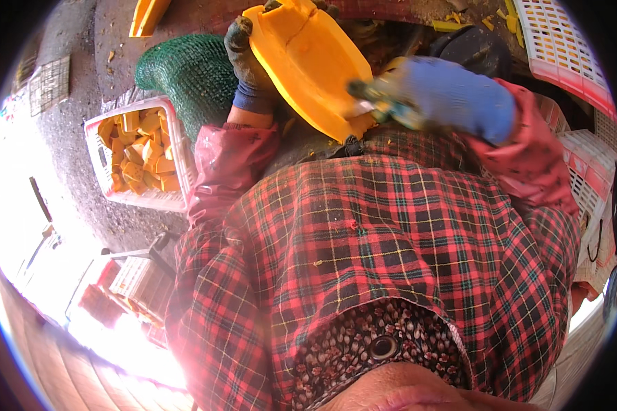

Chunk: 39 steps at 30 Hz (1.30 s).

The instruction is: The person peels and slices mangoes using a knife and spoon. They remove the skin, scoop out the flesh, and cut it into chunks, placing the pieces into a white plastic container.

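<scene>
A long hollowed piece of orange pumpkin (313, 61) lies tilted above my lap, its scooped inner face upward and a crack near its far end. My left hand (254, 67), in a dirty dark glove with a blue cuff, grips its left edge at the far end. A blue glove covers my right hand (427, 95), which is blurred and closed around a small hand tool (362, 108). The tool's metal end meets the near right part of the pumpkin; its exact kind is too blurred to tell.
To my left, a white plastic crate (100, 177) holds several pumpkin chunks (144, 154), beside green mesh (185, 77). Another pumpkin piece (149, 18) lies beyond. Yellow peel scraps (450, 25) and a white-and-red crate (563, 46) are at far right. More crates (139, 282) stand behind left.
</scene>
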{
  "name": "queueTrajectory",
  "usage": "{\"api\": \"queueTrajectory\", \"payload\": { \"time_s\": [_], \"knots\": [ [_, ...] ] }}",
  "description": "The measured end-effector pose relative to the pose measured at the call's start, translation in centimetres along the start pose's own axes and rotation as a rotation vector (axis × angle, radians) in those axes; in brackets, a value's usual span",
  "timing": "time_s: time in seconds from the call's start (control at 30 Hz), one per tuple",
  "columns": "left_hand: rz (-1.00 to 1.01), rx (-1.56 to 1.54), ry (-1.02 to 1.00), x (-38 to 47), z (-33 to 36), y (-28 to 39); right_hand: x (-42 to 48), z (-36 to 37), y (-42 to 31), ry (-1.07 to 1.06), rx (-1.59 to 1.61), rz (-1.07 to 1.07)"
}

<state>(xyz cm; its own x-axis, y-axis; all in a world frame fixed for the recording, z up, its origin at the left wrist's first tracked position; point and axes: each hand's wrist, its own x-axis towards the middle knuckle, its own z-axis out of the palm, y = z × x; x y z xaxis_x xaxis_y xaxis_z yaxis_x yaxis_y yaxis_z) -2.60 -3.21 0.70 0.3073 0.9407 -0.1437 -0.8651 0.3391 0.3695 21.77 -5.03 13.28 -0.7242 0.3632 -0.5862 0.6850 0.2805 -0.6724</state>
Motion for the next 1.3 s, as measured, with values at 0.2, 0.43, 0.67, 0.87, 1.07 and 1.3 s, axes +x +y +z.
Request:
{"api": "queueTrajectory", "payload": {
  "time_s": [0.2,0.43,0.67,0.87,1.07,1.3],
  "knots": [
    [-0.140,-0.126,-0.126,0.7,0.5,-0.9,-4.6,-4.2,4.9,0.138,0.362,0.196],
    [-0.229,-0.422,-0.270,0.2,1.5,-0.8,2.5,-1.1,2.2,0.671,-0.097,-0.241],
    [-0.329,-0.452,-0.213,0.2,0.3,-1.0,2.2,-1.8,-0.2,0.077,-0.262,0.022],
    [-0.208,-0.249,-0.068,0.2,0.7,-1.0,-4.6,-5.5,2.3,-0.083,0.195,0.078],
    [-0.197,-0.040,0.042,-1.0,3.2,-1.2,1.4,-5.9,10.3,0.975,-0.448,-0.031],
    [-0.434,-0.033,0.047,-2.4,5.7,-0.2,7.0,-6.5,17.0,1.017,-0.230,0.181]
  ]
}}
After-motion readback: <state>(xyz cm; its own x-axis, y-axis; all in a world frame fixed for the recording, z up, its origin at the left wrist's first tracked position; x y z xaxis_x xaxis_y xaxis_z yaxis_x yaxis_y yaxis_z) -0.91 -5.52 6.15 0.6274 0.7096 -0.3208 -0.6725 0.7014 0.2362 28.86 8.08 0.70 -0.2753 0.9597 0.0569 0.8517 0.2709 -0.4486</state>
